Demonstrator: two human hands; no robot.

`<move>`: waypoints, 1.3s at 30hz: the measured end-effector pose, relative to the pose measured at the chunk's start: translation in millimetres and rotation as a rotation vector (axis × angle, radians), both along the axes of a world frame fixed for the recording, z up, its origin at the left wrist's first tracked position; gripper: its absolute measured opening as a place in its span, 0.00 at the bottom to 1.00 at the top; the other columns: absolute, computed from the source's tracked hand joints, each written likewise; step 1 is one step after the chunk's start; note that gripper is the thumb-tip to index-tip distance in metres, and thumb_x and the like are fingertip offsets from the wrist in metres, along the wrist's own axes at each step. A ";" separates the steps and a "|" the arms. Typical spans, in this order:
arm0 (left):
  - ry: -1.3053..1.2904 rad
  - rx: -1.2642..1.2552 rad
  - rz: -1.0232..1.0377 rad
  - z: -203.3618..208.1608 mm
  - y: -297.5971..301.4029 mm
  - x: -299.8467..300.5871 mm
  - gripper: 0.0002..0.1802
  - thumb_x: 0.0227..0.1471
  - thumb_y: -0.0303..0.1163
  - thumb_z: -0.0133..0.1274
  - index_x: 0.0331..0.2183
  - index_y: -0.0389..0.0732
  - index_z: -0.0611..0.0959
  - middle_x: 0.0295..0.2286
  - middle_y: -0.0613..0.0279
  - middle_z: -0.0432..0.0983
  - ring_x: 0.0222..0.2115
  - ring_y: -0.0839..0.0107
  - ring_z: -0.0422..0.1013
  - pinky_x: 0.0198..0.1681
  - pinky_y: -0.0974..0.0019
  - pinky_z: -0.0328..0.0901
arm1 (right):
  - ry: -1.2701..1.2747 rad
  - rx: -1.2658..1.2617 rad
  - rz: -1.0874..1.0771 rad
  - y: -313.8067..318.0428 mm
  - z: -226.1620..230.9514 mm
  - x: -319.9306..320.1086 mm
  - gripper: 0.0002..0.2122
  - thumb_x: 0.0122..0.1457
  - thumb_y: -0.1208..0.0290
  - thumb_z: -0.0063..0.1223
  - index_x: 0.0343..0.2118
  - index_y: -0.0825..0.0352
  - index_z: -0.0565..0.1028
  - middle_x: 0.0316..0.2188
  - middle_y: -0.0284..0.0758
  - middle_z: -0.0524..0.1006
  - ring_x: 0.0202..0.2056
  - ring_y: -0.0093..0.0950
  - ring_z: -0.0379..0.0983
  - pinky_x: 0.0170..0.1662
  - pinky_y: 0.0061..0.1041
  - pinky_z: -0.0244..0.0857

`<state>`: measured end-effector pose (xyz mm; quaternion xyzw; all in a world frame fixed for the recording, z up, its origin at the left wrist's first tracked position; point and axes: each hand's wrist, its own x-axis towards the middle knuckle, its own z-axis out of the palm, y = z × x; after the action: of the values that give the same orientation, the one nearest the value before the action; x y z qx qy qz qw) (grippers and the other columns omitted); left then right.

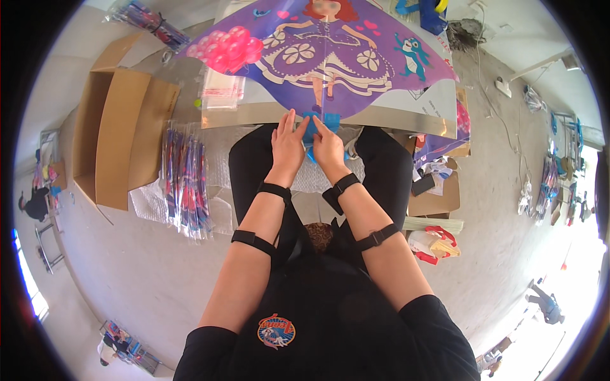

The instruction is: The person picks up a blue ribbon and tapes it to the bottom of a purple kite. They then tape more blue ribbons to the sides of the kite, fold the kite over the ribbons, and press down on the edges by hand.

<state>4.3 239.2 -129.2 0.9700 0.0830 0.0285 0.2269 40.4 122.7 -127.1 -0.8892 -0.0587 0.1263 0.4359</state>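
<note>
Currently your left hand is stretching its fingers and your right hand is curling, any pinch being unclear, both equally near the blue strip at the table's near edge, the purple kite lying straight beyond, its long axis running crosswise

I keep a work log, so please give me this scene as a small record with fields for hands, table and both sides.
Left hand: at the blue piece, grip unclear
Right hand: at the same piece, grip unclear
On table: purple sheet printed with a gowned figure
Person's left: open cardboard box, plastic-wrapped bundles
Person's right: red-and-white bag
</note>
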 end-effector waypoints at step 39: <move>0.068 0.066 -0.026 9.3 -3.8 0.7 0.34 0.43 0.19 0.46 0.55 0.51 0.70 0.60 0.58 0.52 0.60 0.58 0.51 0.55 0.46 0.54 | -0.045 0.026 -0.166 -101.8 32.9 143.8 0.09 0.54 0.71 0.50 0.36 0.65 0.78 0.29 0.44 0.78 0.33 0.39 0.76 0.36 0.31 0.68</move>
<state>5.0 235.4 -120.0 0.9783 0.0770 -0.0048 0.1921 184.3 20.9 -94.2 -0.8879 0.0038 0.0691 0.4547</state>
